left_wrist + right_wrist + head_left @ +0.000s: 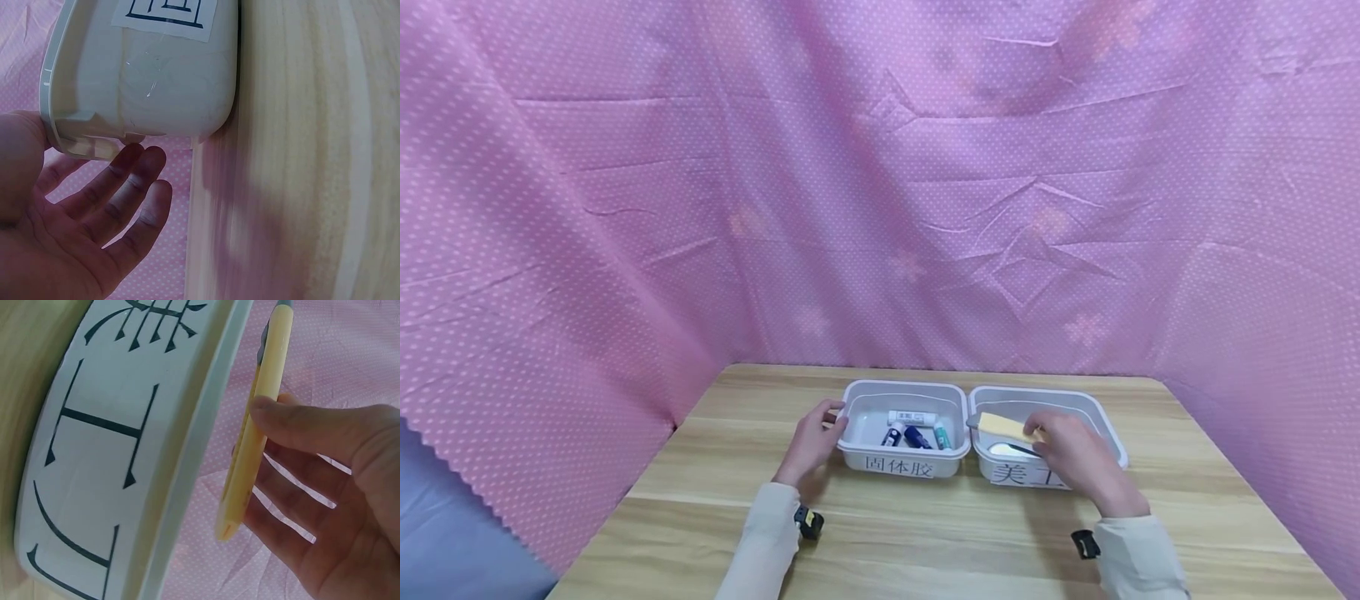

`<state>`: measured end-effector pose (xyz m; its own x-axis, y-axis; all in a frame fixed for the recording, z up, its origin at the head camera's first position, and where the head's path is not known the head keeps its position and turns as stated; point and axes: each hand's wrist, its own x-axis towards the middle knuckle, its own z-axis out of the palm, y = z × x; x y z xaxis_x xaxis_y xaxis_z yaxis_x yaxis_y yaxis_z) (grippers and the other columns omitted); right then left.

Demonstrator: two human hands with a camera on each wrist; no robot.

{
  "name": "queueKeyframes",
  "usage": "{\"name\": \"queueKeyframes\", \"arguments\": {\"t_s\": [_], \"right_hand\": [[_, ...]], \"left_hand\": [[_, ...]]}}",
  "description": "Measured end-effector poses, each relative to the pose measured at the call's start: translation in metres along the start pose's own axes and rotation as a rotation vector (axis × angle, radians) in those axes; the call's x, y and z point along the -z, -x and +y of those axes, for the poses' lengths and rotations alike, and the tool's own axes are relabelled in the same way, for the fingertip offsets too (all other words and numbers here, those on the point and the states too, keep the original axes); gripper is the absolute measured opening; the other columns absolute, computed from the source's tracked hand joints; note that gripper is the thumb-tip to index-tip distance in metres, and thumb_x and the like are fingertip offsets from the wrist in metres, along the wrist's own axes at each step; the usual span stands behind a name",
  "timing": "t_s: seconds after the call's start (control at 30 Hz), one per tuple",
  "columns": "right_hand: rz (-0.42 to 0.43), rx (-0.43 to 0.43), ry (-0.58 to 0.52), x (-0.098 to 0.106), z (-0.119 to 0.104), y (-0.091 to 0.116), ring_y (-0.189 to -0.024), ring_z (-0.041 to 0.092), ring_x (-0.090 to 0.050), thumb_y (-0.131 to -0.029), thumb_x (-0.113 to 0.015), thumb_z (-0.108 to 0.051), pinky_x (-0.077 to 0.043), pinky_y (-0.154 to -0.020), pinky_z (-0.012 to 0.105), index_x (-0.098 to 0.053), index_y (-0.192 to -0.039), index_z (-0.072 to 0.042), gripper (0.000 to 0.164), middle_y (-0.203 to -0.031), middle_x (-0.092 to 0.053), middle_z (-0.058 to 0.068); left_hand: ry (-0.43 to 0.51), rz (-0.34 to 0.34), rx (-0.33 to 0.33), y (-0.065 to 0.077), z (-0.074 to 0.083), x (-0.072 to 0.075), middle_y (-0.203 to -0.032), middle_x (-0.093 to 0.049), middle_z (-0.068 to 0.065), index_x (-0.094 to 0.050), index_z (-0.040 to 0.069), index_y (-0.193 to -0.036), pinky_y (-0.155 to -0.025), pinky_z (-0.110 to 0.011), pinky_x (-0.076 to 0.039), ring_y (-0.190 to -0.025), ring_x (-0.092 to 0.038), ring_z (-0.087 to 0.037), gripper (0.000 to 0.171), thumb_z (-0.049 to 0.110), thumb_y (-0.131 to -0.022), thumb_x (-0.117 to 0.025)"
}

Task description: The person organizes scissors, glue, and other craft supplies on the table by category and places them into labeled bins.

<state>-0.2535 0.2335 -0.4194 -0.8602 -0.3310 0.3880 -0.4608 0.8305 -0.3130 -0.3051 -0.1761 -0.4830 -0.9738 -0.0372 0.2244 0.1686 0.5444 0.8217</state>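
My right hand (1078, 458) pinches a yellow utility knife (262, 412) between thumb and fingers. Its grey tip points up and away from the hand in the right wrist view. In the head view the knife hangs over the right white plastic bin (1108, 421), whose front label partly hides behind that hand. At the left bin (853, 389), my left hand (811, 442) grips the outer left corner, the thumb at the rim and fingertips below it in the left wrist view. Several glue sticks (912, 418) lie inside this left bin.
The two bins stand side by side on a wood-grain table (925, 533), both with paper labels in black characters. A white and dark object (1009, 450) lies in the right bin. Pink dotted cloth (925, 208) hangs behind and beside the table.
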Motion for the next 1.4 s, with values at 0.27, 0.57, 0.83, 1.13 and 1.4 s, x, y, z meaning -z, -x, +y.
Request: {"name": "queueKeyframes", "arguments": {"t_s": [0.27, 0.57, 0.83, 1.13, 1.4], "right_hand": [[-0.001, -0.048, -0.009, -0.004, 0.005, 0.001, -0.095, 0.029, -0.070, -0.082, -0.076, 0.007, -0.059, -0.080, 0.048, -0.074, -0.101, -0.009, 0.024, -0.102, -0.075, 0.010], [0.010, -0.070, 0.012, -0.009, 0.015, 0.002, -0.095, 0.031, -0.070, -0.082, -0.076, 0.006, -0.057, -0.081, 0.052, -0.075, -0.098, -0.008, 0.021, -0.101, -0.075, 0.011], [0.018, -0.082, 0.018, -0.012, 0.020, 0.002, -0.095, 0.032, -0.069, -0.080, -0.077, 0.007, -0.056, -0.081, 0.053, -0.075, -0.096, -0.007, 0.021, -0.098, -0.075, 0.011], [0.029, -0.058, 0.024, -0.014, 0.024, 0.001, -0.093, 0.033, -0.070, -0.079, -0.077, 0.007, -0.056, -0.081, 0.054, -0.076, -0.094, -0.007, 0.021, -0.098, -0.075, 0.011], [0.007, -0.077, 0.031, -0.012, 0.022, 0.001, -0.094, 0.033, -0.070, -0.079, -0.076, 0.006, -0.056, -0.079, 0.052, -0.076, -0.095, -0.008, 0.022, -0.101, -0.075, 0.012]], "left_hand": [[0.003, -0.001, -0.007, 0.001, -0.001, 0.001, -0.113, -0.067, -0.018, -0.059, 0.004, -0.138, -0.081, -0.039, -0.060, -0.091, -0.067, -0.025, 0.037, 0.017, -0.103, -0.061], [0.004, 0.009, -0.047, -0.001, -0.002, 0.000, -0.108, -0.068, -0.019, -0.060, 0.002, -0.135, -0.076, -0.037, -0.059, -0.086, -0.069, -0.025, 0.036, 0.014, -0.102, -0.061], [0.010, 0.006, -0.048, -0.001, -0.002, 0.000, -0.107, -0.068, -0.020, -0.060, 0.001, -0.135, -0.074, -0.036, -0.060, -0.085, -0.069, -0.025, 0.036, 0.013, -0.101, -0.061], [0.005, 0.004, -0.038, 0.000, -0.002, 0.001, -0.107, -0.068, -0.020, -0.060, 0.002, -0.135, -0.075, -0.036, -0.060, -0.086, -0.069, -0.025, 0.035, 0.013, -0.101, -0.061], [0.014, -0.002, -0.039, 0.000, -0.002, 0.001, -0.109, -0.068, -0.021, -0.060, 0.003, -0.135, -0.075, -0.037, -0.060, -0.087, -0.070, -0.025, 0.036, 0.015, -0.102, -0.061]]}}
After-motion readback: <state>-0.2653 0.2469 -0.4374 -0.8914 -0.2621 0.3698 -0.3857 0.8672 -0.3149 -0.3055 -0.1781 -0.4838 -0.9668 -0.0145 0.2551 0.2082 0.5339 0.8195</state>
